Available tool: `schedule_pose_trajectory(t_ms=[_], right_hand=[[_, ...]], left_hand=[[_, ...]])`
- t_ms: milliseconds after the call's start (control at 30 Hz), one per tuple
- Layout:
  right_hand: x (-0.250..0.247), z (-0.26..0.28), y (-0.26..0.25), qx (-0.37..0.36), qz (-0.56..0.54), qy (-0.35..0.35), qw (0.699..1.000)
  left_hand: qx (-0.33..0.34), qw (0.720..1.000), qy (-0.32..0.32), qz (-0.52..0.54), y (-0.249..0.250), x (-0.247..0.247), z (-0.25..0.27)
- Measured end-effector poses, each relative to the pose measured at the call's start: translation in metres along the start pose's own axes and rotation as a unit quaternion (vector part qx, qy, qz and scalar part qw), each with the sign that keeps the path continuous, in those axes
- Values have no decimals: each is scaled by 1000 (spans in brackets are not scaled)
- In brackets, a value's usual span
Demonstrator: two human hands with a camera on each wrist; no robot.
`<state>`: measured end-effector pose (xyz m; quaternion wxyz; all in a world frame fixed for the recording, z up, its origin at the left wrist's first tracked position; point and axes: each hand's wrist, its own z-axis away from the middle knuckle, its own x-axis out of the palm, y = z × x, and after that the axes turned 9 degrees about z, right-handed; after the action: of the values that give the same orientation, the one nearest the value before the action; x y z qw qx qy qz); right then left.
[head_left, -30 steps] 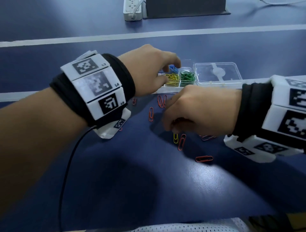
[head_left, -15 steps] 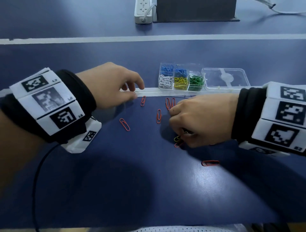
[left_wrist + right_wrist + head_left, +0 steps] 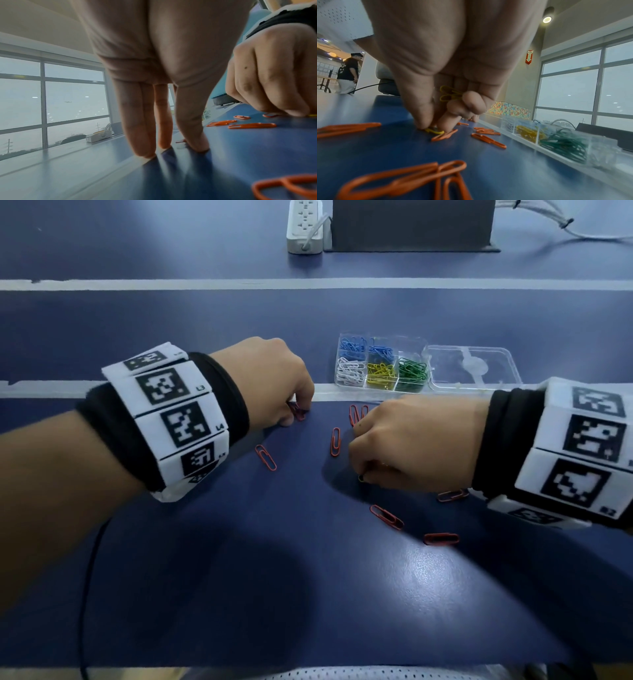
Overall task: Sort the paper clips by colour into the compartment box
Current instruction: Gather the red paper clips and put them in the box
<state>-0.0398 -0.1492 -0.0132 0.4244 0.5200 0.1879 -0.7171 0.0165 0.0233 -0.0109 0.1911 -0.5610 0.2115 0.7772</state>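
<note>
The clear compartment box (image 3: pixel 380 364) stands at the table's white stripe, with blue, white, yellow and green clips in separate cells. Several orange paper clips (image 3: pixel 265 457) lie loose on the blue table. My left hand (image 3: pixel 296 414) has its fingertips (image 3: pixel 145 151) down on the table around one orange clip (image 3: pixel 180 141), with fingers nearly straight. My right hand (image 3: pixel 363 474) holds yellow clips (image 3: pixel 450 93) in its curled fingers. Its thumb and forefinger pinch another yellow clip (image 3: pixel 435 131) lying on the table beside an orange one (image 3: pixel 444 136).
The box's clear lid (image 3: pixel 472 368) lies open to the right of the cells. A white power strip (image 3: pixel 305 225) and a dark block (image 3: pixel 411 224) sit at the table's far side. A black cable (image 3: pixel 85 594) runs from my left wrist.
My left hand has drawn back from the box and come down on an orange clip at the left. My right hand stays low on the yellow clip; the orange clip beside it has shifted.
</note>
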Motion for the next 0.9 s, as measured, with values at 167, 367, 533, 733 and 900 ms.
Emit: schedule_pose_trajectory(t_ms=[167,367,533,733,900], right_hand=[[-4,-2,-7,25,-61,-8,998],[-12,-5,14,120,-143,48,981],[-17,-17,55,265,-126,136,946],[-15,-30,68,298,-115,143,937],[-16,-30,67,309,-127,186,924]], left_hand=[[8,1000,-13,-25,-1,-2,-2],[18,1000,13,-12,0,0,6],[16,991,20,132,-6,-5,19],[21,981,-10,194,-7,1,37],[29,984,-11,175,-10,4,43]])
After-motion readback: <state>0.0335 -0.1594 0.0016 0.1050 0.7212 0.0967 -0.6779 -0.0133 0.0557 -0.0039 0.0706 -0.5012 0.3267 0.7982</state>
